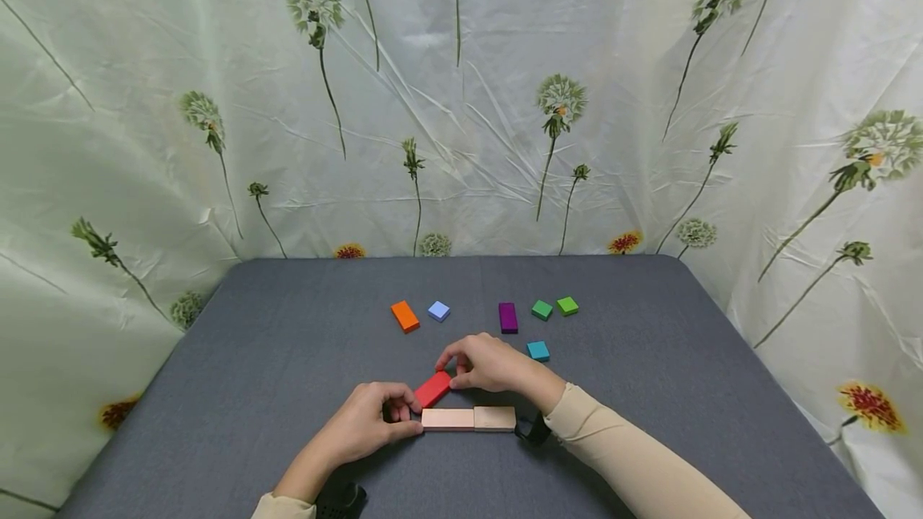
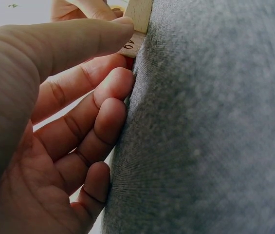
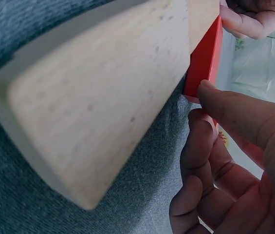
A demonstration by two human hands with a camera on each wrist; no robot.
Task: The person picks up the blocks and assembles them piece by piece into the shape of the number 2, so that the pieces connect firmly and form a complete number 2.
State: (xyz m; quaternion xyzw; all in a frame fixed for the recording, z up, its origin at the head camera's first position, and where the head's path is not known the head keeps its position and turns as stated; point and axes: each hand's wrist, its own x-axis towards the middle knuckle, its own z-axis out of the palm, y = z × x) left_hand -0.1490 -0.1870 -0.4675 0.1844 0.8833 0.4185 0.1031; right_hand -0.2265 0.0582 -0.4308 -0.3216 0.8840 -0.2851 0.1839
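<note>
Two pale wooden blocks lie end to end: a pinkish block [image 1: 448, 420] on the left and a beige block [image 1: 494, 419] on the right. Behind the pinkish one, a red block [image 1: 433, 389] sits at a slant, its near end close to the pinkish block's left corner. My left hand [image 1: 369, 420] grips that left corner, thumb at the pinkish block's end and index fingertip by the red block. My right hand [image 1: 489, 364] pinches the red block's far end between thumb and fingers. In the left wrist view, dark marks show on the pinkish block's end [image 2: 131, 45].
Farther back on the grey table [image 1: 288, 327] lie an orange block [image 1: 405, 316], a light blue block [image 1: 438, 311], a purple block [image 1: 508, 318], a dark green block [image 1: 542, 310] and a light green block [image 1: 567, 306]. A teal block [image 1: 538, 351] is just behind my right wrist. Floral curtains surround the table.
</note>
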